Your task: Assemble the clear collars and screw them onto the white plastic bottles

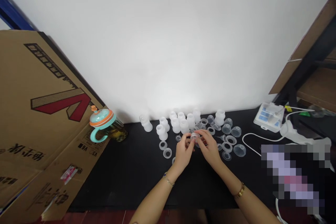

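Both hands meet over the black table, their fingers closed round one small translucent ring-like part (194, 135). My left hand (184, 149) grips its left side, and my right hand (209, 146) pinches it from the right. Fingers cover much of the part. Just behind the hands are several white bottles (184, 126). Clear domed caps (236, 131) and translucent rings (227, 147) lie to the right of my right hand. More rings (167, 153) lie left of my left hand. One bottle (146, 124) with a clear top stands apart at the left.
A teal-lidded jug (103, 120) with dark contents stands at the left beside a large cardboard box (39, 119). On the right are a white power strip (269, 117), a trailing white cable and a pixelated area. A white wall rises behind the black table (126, 178).
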Tool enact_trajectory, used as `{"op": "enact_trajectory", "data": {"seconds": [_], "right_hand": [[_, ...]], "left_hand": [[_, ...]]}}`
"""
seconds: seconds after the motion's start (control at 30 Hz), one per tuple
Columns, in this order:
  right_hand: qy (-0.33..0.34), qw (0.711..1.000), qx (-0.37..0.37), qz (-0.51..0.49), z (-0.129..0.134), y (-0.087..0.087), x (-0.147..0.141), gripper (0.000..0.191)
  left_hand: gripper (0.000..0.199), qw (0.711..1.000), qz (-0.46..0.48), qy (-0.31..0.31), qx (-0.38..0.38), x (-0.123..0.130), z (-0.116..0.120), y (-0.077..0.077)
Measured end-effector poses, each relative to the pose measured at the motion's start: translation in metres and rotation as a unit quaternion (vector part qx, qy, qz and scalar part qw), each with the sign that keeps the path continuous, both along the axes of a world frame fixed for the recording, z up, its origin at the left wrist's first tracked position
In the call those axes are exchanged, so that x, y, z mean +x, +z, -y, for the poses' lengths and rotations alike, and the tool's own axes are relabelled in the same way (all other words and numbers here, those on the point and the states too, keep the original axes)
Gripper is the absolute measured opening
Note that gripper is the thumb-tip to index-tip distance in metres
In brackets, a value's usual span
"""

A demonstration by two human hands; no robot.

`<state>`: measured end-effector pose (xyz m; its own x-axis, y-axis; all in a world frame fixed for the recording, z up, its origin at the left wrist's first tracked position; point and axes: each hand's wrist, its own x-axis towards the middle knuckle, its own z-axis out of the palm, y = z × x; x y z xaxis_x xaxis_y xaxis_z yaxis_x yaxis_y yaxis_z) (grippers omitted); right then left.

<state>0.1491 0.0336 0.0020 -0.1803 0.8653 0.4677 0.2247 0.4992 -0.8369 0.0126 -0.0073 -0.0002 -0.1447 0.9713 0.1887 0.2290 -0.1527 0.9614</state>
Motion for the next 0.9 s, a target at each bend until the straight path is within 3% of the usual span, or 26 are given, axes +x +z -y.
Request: {"op": "enact_trajectory", "data": {"seconds": [0.2,0.33,0.53,0.9], "right_hand": [[0.001,0.999,-0.045,0.015,-0.003,-0.004,-0.002,0.034],[0.035,0.992,-0.118,0.030,-0.004,-0.007,-0.003,0.043],[0.086,0.981,-0.172,-0.015,-0.004,-0.009,-0.004,0.046],[0.155,0.944,-0.270,-0.108,-0.013,-0.018,-0.010,0.049]], "left_hand": [[0.036,0.999,0.037,0.021,0.004,-0.007,-0.001,0.001],[0.034,1.000,-0.005,0.024,0.015,-0.008,-0.001,0.003],[0.031,0.998,-0.054,0.023,0.022,-0.007,0.001,0.007],[0.023,0.998,-0.063,0.018,0.023,-0.008,0.001,0.008]]}}
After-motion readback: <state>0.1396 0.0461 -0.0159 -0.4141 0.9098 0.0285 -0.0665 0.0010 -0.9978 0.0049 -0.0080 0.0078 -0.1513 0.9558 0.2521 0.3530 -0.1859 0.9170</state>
